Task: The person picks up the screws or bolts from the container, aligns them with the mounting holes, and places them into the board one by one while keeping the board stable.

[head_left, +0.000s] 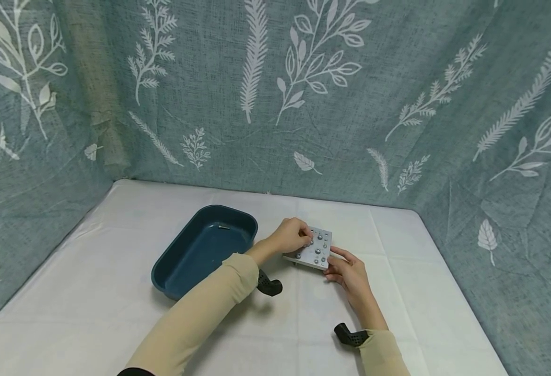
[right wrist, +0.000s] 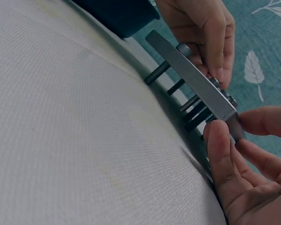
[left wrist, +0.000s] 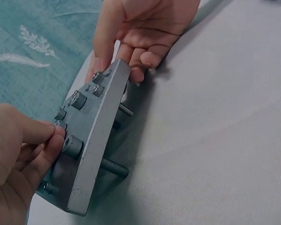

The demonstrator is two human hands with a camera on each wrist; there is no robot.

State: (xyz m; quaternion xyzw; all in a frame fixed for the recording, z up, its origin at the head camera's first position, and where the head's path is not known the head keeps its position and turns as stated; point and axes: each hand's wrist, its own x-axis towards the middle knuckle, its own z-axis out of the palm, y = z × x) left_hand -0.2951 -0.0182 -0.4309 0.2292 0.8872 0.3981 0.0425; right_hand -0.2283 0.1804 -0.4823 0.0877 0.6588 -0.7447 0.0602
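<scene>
A grey metal plate [head_left: 312, 251] carries several socket-head screws [left wrist: 78, 100] of different sizes, their heads on its upper face. Threaded shanks [right wrist: 158, 73] stick out below it, over the white cloth. With thumb and fingertips my left hand [head_left: 291, 236] pinches a small screw [left wrist: 61, 124] in the plate's face; those fingers hide most of it. My right hand [head_left: 350, 272] grips the plate's right edge and corner between thumb and fingers, as the right wrist view shows. The plate sits tilted in the left wrist view.
To the left of the plate stands a dark blue tray [head_left: 181, 245], with a small metal piece [head_left: 224, 227] lying near its far end. Beneath is a table with a white cloth [head_left: 303, 324]. A patterned green curtain [head_left: 219, 104] closes off the back and sides.
</scene>
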